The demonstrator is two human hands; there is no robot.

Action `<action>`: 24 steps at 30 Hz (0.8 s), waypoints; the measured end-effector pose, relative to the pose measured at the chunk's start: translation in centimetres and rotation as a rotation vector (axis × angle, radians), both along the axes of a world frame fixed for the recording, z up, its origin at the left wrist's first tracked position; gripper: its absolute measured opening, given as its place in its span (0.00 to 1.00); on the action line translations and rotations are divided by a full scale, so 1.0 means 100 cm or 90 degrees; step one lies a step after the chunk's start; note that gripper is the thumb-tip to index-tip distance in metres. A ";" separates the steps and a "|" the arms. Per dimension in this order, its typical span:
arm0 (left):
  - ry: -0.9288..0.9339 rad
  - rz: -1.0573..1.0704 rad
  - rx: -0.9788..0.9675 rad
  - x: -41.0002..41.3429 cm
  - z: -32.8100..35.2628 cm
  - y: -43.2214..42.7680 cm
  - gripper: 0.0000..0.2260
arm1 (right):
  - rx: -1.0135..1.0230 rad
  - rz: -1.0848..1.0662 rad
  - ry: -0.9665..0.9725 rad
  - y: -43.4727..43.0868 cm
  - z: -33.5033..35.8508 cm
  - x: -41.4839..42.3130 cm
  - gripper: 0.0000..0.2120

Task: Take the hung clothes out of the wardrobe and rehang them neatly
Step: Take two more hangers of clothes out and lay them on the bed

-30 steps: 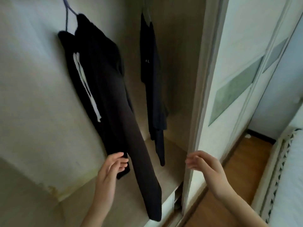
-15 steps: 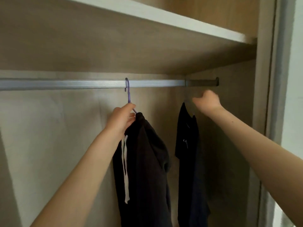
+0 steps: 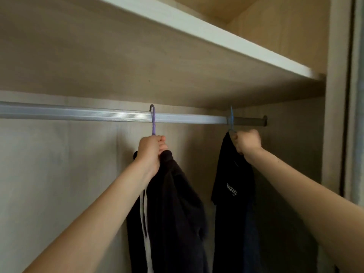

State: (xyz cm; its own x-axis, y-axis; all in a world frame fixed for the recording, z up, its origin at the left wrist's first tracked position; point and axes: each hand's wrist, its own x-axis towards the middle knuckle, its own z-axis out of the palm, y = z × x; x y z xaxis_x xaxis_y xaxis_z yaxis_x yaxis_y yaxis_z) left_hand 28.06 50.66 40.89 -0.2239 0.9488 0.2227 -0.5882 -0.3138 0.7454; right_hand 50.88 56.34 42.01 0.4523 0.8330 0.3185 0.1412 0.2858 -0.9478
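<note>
Wardrobe [image 3: 295,154] interior, seen from below the pale shelf [image 3: 197,26]: we are looking up at the silver rail [image 3: 78,114] that is running across the wooden back panel [image 3: 59,174]. With our left hand [image 3: 150,152] we are gripping the neck of the purple hanger [image 3: 153,123], fingers curling tightly round it just below the hook, which is sitting over the rail near its middle. From this hanger a dark garment [image 3: 177,203] with a white stripe is hanging down beside our left forearm. With our right hand [image 3: 247,141] we are clenching the base of the blue hanger [image 3: 231,119], whose hook is resting on the rail close to its darker right end. A black shirt [image 3: 232,184] with small white lettering is hanging from it, touching our right wrist. Both garments are hanging inside the wardrobe, near each other but apart, with the back panel showing between them. At far right, the upright frame [image 3: 334,115] is bordering the opening.
</note>
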 end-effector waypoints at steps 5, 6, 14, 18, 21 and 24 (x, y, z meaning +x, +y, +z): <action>0.199 -0.039 0.023 -0.019 0.007 -0.009 0.16 | 0.037 0.043 -0.016 -0.039 -0.007 -0.007 0.12; 0.228 -0.051 0.021 -0.028 0.006 -0.008 0.16 | 0.040 0.042 -0.022 -0.048 -0.013 -0.007 0.14; 0.450 0.023 0.090 -0.055 0.016 -0.005 0.16 | 0.035 0.097 0.039 -0.088 -0.044 -0.011 0.13; 0.513 -0.021 0.170 -0.050 0.010 -0.025 0.15 | 0.031 0.132 0.062 -0.103 -0.054 -0.015 0.13; 0.572 -0.066 0.184 -0.047 -0.014 -0.044 0.15 | 0.018 0.124 0.062 -0.125 -0.071 -0.017 0.12; 0.623 -0.067 0.175 -0.046 -0.055 -0.065 0.15 | 0.012 0.095 0.051 -0.162 -0.100 -0.018 0.12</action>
